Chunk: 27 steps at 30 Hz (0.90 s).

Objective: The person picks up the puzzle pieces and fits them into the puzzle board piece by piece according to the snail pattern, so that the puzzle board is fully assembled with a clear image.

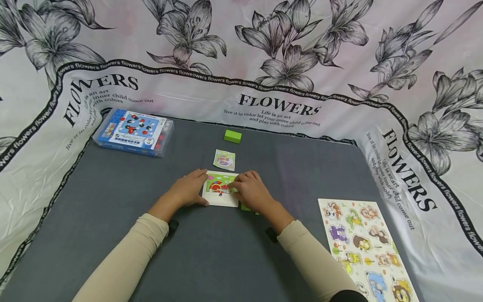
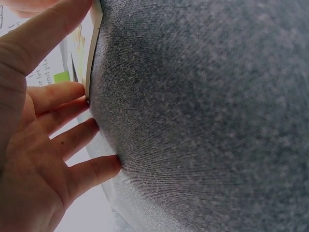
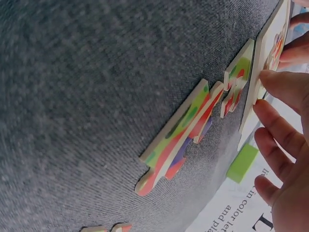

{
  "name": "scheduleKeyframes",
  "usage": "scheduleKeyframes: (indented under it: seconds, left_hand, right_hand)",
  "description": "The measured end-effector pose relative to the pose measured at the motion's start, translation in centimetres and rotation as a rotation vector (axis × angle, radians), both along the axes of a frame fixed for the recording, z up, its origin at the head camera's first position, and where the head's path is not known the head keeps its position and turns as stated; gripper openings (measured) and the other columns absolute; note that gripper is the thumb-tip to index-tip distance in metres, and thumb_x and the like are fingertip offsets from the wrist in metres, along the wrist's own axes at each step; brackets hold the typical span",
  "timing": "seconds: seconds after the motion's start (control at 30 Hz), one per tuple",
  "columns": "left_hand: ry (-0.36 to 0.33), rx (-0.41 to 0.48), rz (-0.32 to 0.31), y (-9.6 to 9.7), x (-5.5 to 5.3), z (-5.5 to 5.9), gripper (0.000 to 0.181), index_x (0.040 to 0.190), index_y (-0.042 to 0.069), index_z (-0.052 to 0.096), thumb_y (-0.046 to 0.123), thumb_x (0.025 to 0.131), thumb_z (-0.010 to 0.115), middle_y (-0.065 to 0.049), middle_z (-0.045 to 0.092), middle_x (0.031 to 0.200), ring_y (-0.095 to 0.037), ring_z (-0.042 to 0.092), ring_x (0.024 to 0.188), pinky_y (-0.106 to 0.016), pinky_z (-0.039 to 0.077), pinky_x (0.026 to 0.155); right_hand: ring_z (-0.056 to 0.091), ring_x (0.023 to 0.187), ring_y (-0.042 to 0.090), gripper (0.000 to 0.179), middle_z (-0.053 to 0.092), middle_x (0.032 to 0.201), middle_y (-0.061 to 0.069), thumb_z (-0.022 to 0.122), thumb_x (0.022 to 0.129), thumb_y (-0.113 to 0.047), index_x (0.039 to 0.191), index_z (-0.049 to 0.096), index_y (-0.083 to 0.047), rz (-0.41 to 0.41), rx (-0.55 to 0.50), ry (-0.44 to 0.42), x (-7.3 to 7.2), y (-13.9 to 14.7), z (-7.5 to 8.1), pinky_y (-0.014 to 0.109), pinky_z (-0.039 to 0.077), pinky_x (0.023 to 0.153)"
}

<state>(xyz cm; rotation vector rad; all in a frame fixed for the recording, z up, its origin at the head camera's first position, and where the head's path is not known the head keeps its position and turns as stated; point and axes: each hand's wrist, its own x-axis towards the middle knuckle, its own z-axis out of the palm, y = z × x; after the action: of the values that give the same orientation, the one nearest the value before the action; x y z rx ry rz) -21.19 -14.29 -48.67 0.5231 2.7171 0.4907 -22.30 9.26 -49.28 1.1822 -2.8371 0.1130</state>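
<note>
A small white jigsaw board [image 1: 220,202] lies flat mid-table, with a bright green and red picture in its frame. At its left side my left hand [image 1: 187,188] holds it, thumb by the near corner and fingers by the far one. In the left wrist view the board's edge [image 2: 91,53] runs between thumb and forefinger. My right hand [image 1: 250,191] is over the board's right part, thumb and forefinger tips at the picture; I cannot tell whether they pinch a piece. Loose jigsaw pieces [image 3: 181,133] lie beside the board under the right hand.
Behind the board are a small square picture card [image 1: 224,160] and a green block [image 1: 232,136]. A clear plastic case with a blue label [image 1: 132,130] stands at the back left. An animal puzzle board [image 1: 364,247] lies at the right. Grey cloth [image 1: 211,260] covers the table.
</note>
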Motion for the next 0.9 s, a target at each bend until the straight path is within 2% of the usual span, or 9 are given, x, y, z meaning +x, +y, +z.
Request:
scheduleKeyframes:
  seconds: [0.33,0.6,0.9]
  left_hand:
    - [-0.015,-0.010,0.005,0.2,0.2,0.3,0.089,0.145,-0.001,0.040,0.037,0.077,0.082,-0.017,0.033,0.155,-0.036,0.027,0.144,-0.060,0.032,0.109]
    - [-0.021,-0.012,0.006,0.4,0.2,0.2,0.089,0.145,-0.001,0.040,0.037,0.077,0.082,-0.018,0.032,0.155,-0.036,0.027,0.144,-0.060,0.032,0.109]
    - [-0.008,-0.011,0.005,0.2,0.1,0.3,0.089,0.145,-0.002,0.040,0.036,0.076,0.083,-0.019,0.033,0.154,-0.038,0.028,0.143,-0.061,0.032,0.108]
  right_hand:
    - [0.057,0.104,0.024,0.022,0.068,0.105,0.002,0.069,0.089,-0.017,0.109,0.075,-0.021,-0.013,0.016,0.009,0.1,-0.2,0.0,0.046,0.039,0.102]
    - [0.057,0.107,0.024,0.024,0.068,0.108,0.003,0.068,0.091,-0.019,0.114,0.073,-0.018,-0.060,-0.016,-0.069,0.7,0.6,-0.1,0.045,0.037,0.104]
    - [0.057,0.107,0.025,0.025,0.068,0.110,0.003,0.072,0.088,-0.023,0.112,0.072,-0.017,-0.069,-0.032,-0.108,1.8,3.0,0.6,0.047,0.038,0.103]
